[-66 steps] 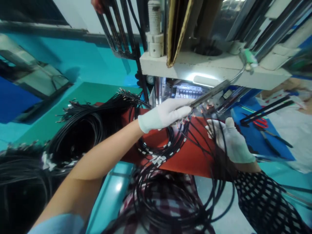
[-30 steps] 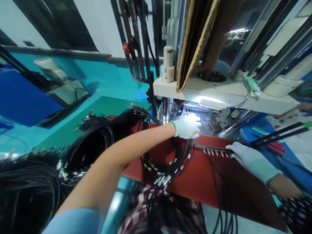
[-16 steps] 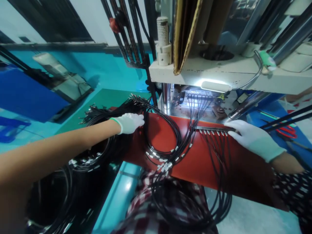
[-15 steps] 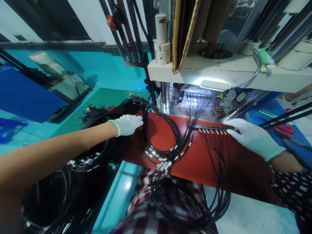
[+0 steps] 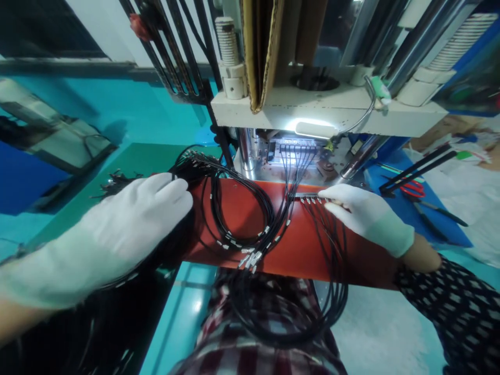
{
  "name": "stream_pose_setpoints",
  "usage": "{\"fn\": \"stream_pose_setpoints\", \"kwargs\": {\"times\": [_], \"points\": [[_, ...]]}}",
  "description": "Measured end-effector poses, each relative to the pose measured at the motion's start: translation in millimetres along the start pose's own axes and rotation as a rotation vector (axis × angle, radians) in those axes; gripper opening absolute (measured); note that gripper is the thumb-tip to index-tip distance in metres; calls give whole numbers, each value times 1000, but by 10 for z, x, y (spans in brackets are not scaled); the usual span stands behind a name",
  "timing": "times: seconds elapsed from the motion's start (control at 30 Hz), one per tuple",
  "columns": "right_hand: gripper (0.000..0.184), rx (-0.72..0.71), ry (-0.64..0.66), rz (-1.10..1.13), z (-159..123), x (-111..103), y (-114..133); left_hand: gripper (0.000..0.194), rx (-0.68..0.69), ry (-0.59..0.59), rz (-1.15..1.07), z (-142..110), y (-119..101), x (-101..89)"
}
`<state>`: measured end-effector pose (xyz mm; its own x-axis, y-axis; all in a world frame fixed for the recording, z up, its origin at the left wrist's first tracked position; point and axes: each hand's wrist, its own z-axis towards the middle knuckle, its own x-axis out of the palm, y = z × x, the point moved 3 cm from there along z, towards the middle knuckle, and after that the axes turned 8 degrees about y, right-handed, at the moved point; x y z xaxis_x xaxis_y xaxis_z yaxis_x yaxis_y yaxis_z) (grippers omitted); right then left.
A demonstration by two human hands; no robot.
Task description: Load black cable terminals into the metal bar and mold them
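My right hand (image 5: 363,212), in a white glove, pinches the right end of a narrow metal strip (image 5: 305,196). Several black cables (image 5: 332,260) hang from this strip by their silver end pieces and loop down over my lap. At the left, my gloved left hand (image 5: 136,213) is over a bundle of black cables (image 5: 201,159), its fingers bent and close together. Their undersides are hidden, so whatever they may hold does not show. Between the hands, coiled black cables (image 5: 265,200) with silver sleeves lie on a red board (image 5: 300,234).
Behind the board stands a press with a pale plate (image 5: 273,115), a lit lamp (image 5: 315,128) and steel columns. Cable ends sit in a lit fixture (image 5: 295,148) beneath it. Red-handled pliers (image 5: 413,188) lie on a blue surface at the right. A turquoise box edge (image 5: 183,302) is near my lap.
My left hand has come back toward me and to the left, looking larger. My right hand keeps its hold on the strip. The whole view has shifted with my head.
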<state>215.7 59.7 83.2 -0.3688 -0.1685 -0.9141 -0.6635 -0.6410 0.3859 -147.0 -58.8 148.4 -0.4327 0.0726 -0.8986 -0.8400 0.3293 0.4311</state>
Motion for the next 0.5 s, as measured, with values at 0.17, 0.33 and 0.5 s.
{"fn": "stream_pose_setpoints", "kwargs": {"times": [0.17, 0.33, 0.5], "points": [[39, -105, 186, 567, 114, 13, 648, 36, 133, -274, -30, -113, -580, -376], [78, -210, 426, 1438, 114, 75, 1269, 35, 594, -422, -156, -297, -1136, -460], [31, 41, 342, 1671, -86, 21, 1536, 30, 597, -361, -434, -524, -1385, -264]]}}
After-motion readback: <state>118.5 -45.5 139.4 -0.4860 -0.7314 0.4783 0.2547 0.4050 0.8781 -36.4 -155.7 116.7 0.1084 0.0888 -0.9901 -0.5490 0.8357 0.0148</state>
